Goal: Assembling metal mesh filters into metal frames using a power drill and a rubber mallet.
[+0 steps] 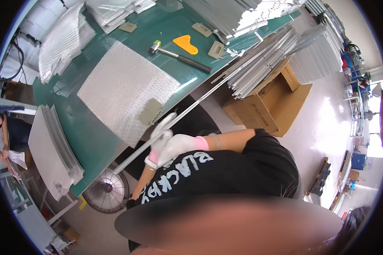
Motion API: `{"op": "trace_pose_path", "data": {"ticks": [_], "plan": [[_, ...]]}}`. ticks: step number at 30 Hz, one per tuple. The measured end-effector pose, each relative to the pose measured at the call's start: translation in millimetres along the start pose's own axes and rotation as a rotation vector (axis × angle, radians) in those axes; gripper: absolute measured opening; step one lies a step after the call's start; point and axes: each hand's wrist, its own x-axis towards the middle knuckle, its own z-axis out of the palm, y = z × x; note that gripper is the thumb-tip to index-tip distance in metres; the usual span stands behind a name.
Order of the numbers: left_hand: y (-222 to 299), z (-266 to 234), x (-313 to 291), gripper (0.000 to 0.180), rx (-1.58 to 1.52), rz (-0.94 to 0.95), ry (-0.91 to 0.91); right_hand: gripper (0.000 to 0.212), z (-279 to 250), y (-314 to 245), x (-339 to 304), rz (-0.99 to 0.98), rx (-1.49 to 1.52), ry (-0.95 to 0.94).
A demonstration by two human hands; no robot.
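Both my hands wear white gloves with pink cuffs and are close together at the table's near edge. My left hand [158,135] is closed around a long, thin, pale metal strip [186,111], which slants from the fan at lower left up to the far right. My right hand [179,147] crosses in beside it, closed on the same strip; its fingertips are partly hidden. Just beyond the hands, a silvery honeycomb sheet [121,80] lies flat on the green table [95,146]. A grey-beige notched plate [150,111] rests on the sheet's near corner.
On the table lie a hammer [183,60], a yellow scraper [185,44] and more notched plates [216,49]. Honeycomb stacks [64,46] stand at far left, pale panels [51,148] at near left. An open cardboard box [259,112], metal strips [264,59] and a floor fan [107,191] flank the table.
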Motion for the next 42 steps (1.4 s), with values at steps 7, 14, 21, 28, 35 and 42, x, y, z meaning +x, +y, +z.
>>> {"op": "trace_pose_path", "data": {"ticks": [7, 14, 21, 28, 35, 42], "plan": [[42, -150, -56, 0.057, -0.292, 0.588, 0.657, 0.035, -92, 43, -76, 0.464, 1.422, 1.386], [31, -140, -101, 0.079, 0.005, 0.220, 0.475, 0.025, -227, -46, -104, -0.250, 0.784, 1.444], [7, -61, -114, 0.080, -0.308, 0.154, 0.492, 0.023, -216, -98, 27, -0.509, 0.941, 0.856], [-18, -13, -134, 0.051, -0.510, 0.033, 0.689, 0.032, -186, 40, 142, -0.110, 1.367, 0.904], [39, 11, -86, 0.066, -0.103, 0.058, 0.387, 0.022, -164, 119, 91, 0.248, 1.028, 0.867], [16, 78, -12, 0.051, -1.402, -0.282, 0.367, 0.030, -90, 53, 21, 0.434, 0.228, 0.326]]}}
